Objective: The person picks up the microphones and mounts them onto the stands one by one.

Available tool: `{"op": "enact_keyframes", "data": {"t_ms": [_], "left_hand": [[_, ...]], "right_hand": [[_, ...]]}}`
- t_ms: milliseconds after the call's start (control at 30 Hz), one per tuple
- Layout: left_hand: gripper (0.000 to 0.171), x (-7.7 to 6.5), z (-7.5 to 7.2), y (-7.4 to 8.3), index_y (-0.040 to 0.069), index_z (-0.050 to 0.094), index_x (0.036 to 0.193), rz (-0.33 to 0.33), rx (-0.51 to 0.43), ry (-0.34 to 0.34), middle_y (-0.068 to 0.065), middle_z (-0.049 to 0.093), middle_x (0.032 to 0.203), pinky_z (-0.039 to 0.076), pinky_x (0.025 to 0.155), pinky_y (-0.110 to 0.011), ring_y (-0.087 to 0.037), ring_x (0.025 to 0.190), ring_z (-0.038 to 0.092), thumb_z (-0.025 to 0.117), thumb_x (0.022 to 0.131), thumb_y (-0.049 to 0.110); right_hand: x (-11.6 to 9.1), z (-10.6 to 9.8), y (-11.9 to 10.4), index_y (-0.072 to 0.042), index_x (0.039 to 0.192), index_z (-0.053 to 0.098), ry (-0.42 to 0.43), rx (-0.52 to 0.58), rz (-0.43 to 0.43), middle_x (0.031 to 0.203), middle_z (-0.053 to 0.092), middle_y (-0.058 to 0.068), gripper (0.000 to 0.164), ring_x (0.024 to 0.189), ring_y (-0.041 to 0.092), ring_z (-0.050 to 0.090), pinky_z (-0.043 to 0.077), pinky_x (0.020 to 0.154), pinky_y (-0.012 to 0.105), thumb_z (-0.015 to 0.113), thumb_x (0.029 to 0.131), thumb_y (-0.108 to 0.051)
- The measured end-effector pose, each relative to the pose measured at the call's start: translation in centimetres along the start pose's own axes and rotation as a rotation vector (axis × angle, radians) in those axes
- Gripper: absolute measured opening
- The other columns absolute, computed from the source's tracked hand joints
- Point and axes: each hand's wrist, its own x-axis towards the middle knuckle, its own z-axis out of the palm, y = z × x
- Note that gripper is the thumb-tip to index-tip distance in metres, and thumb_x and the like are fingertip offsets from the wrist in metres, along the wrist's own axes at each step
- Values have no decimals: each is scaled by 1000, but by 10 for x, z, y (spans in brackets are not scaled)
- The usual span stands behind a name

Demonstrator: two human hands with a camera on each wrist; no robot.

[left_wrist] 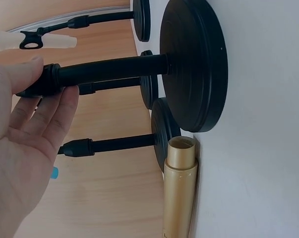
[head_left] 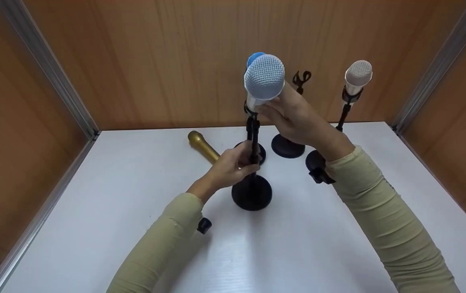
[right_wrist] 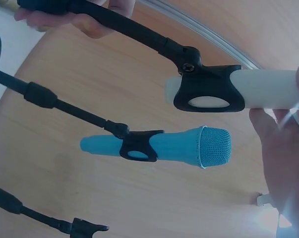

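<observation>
A white microphone (head_left: 264,77) with a mesh head sits in the clip (right_wrist: 209,91) of the nearest black stand. My right hand (head_left: 298,116) holds the microphone's body; in the right wrist view the fingers are around its white handle (right_wrist: 268,89). Lower down, my left hand (head_left: 231,165) grips the same stand's pole (left_wrist: 109,69) at its collar, thumb on one side and fingers on the other. The stand's round base (head_left: 252,195) is on the white table. A gold microphone (head_left: 202,146) lies on the table behind my left hand, partly hidden by it.
Behind the held stand, a blue microphone (right_wrist: 179,148) rests in another stand's clip. A stand with an empty clip (head_left: 301,79) is to the right, and farther right a stand carries another white microphone (head_left: 358,75). Wooden panels (head_left: 168,61) enclose the table (head_left: 135,179).
</observation>
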Motion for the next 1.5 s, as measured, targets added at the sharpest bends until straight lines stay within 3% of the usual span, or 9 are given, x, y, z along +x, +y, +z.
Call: {"op": "enact_keyframes", "data": {"t_ms": [167,367,567,900,1367,1500], "left_hand": [[29,3,-3,0,-1,55,119,25,13,-14,-12,70,104,59,82,-35,-18,90,70,70,94,0],[28,5,-5,2,2,57,117,18,37,-17,-6,69,108,57,86,-29,-13,96,70,71,93,1],[27,3,-2,2,2,58,117,10,-13,-21,-15,69,109,57,87,-31,-16,97,70,72,94,2],[26,-1,1,0,-2,62,115,38,-35,-4,-15,70,106,58,86,-36,-23,94,71,73,93,2],[21,-3,-2,3,4,62,114,37,-3,-7,-8,71,103,57,86,-32,-14,93,70,72,95,7],[21,-4,-1,3,4,62,113,28,-9,-14,-12,71,105,57,88,-32,-15,96,70,72,95,6]], "right_hand": [[5,-8,-9,9,135,41,-25,-5,2,129,55,24,47,128,34,55,43,109,45,65,96,4],[7,-15,-20,10,134,46,-5,-34,62,124,60,24,55,120,35,62,48,105,47,76,90,-2],[3,-8,-17,12,132,47,74,-27,96,123,61,26,52,118,35,63,51,100,46,75,90,0],[-4,8,-6,11,131,49,154,15,35,124,61,24,51,121,35,61,49,104,45,75,89,4],[-8,14,4,9,130,50,168,18,31,122,62,24,51,118,36,63,51,100,44,76,86,7],[-12,17,8,10,131,51,163,27,43,122,63,23,50,119,35,63,52,99,44,75,88,5]]}}
